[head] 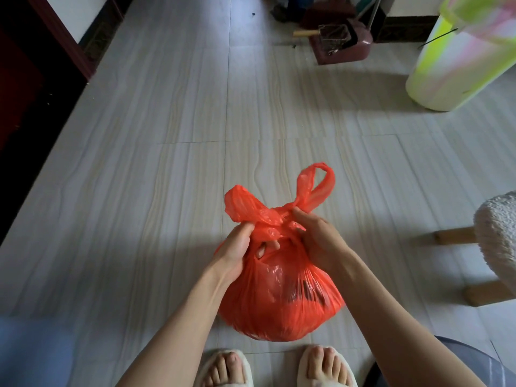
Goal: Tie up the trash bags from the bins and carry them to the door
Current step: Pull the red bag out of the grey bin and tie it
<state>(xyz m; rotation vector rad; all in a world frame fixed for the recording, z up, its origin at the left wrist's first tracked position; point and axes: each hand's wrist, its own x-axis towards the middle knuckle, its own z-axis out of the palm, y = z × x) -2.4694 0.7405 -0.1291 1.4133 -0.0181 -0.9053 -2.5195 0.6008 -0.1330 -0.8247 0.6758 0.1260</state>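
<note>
A full orange-red plastic trash bag (282,297) sits on the tiled floor just in front of my feet. Its two handles are crossed into a knot at the top, with one loop sticking up to the right and a loose end to the left. My left hand (237,252) pinches the plastic at the left of the knot, fingers hooked under it. My right hand (318,236) grips the twisted plastic at the right of the knot. Dark contents show faintly through the bag.
A pale green and white bin (458,62) with a liner stands at the back right. A dark red dustpan (343,43) and broom handles lie at the back. A fuzzy white stool (497,241) with wooden legs is at the right. A dark doorway (33,79) lies left.
</note>
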